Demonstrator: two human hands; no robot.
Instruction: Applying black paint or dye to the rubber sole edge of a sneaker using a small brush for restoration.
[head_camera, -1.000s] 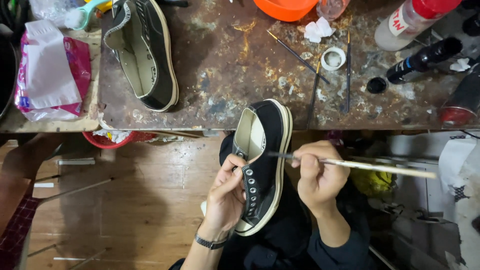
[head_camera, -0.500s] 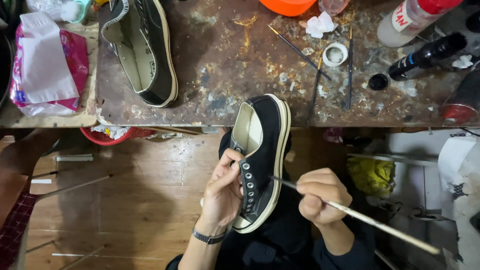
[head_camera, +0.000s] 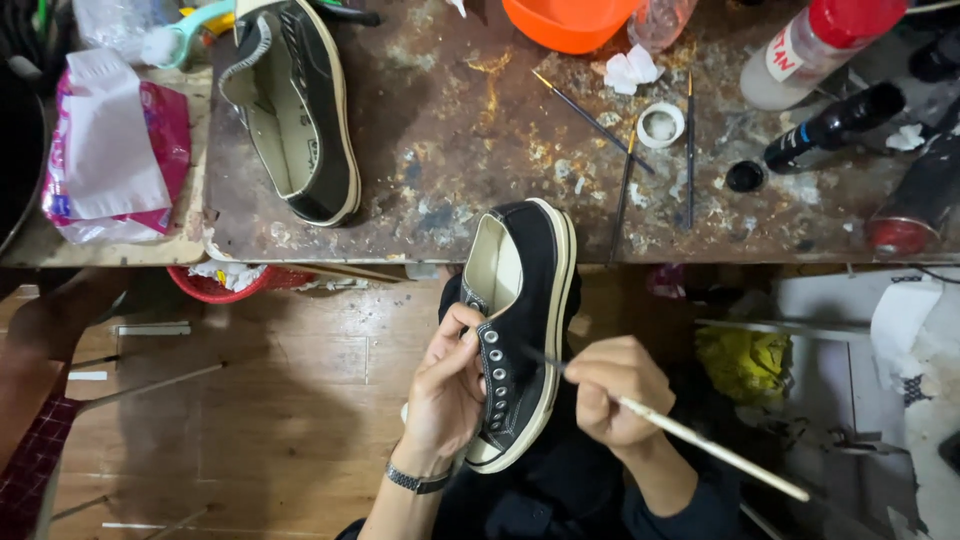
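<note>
The left hand (head_camera: 447, 392) is gripping a black sneaker (head_camera: 520, 330) by its eyelet side, fingers curled closed around the upper near the row of metal eyelets; the sneaker is being held tilted in front of the person, its heel end overlapping the near edge of the workbench (head_camera: 450, 130), its toe pointing down toward the lap. The right hand (head_camera: 612, 392) is pinching a long pale-handled brush (head_camera: 690, 436) between closed fingers; the dark tip is meeting the sneaker's side just above the white sole edge, and the handle is running out down and to the right. A wristband is showing on the left wrist.

On the stained workbench a second sneaker (head_camera: 292, 105) is lying on its side, opening facing left, well apart from the held one; thin brushes (head_camera: 625, 180) are lying near a small white lid (head_camera: 661, 125); an orange bowl (head_camera: 568, 20) is sitting at the far edge; a white bottle with a red cap (head_camera: 815, 45) and a black bottle (head_camera: 835, 125) are lying to the right. A pink packet with white tissue (head_camera: 110, 150) is resting at the far left.
</note>
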